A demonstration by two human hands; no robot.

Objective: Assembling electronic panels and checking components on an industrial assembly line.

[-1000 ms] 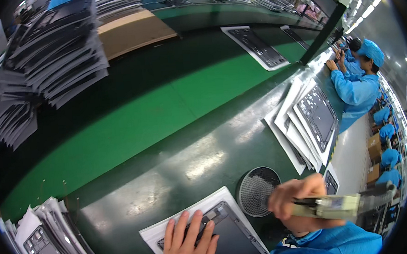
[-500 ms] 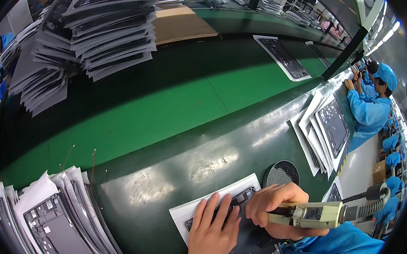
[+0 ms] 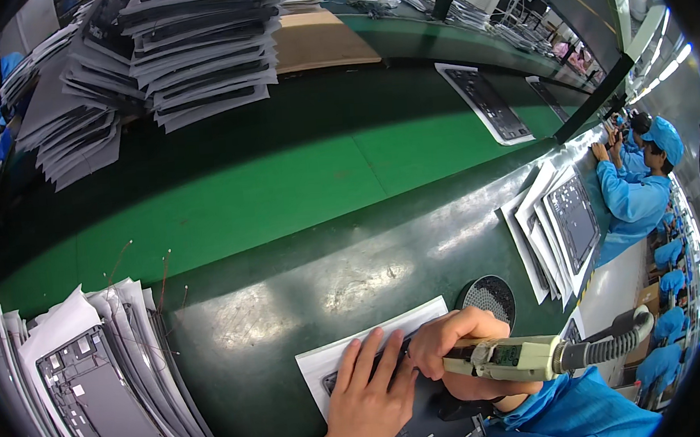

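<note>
My left hand [image 3: 370, 402] lies flat with its fingers stretched over a dark, flat device panel [image 3: 439, 427], which rests on a white sheet [image 3: 315, 364]. Wrapped in my right hand [image 3: 449, 334] is a pale electric screwdriver [image 3: 501, 356], with a ribbed grey cord sleeve at its rear end. Its tip is hidden behind my fingers, close above the panel and beside my left fingertips. Just beyond the right hand stands a round black dish [image 3: 508, 303] with many small pieces in it.
Stacked dark panels with white sheets [image 3: 93, 395] lean at the near left, thin wires rising from them. Another sheeted stack [image 3: 571, 209] lies to the right. Tall panel piles [image 3: 206, 57] stand beyond the green surface [image 3: 281, 183]. Co-workers in blue [image 3: 632, 196] sit at the right.
My right hand and the screwdriver have shifted left, closer to my left fingertips, and the tool's rear end has risen a little. My left hand stays flat on the panel.
</note>
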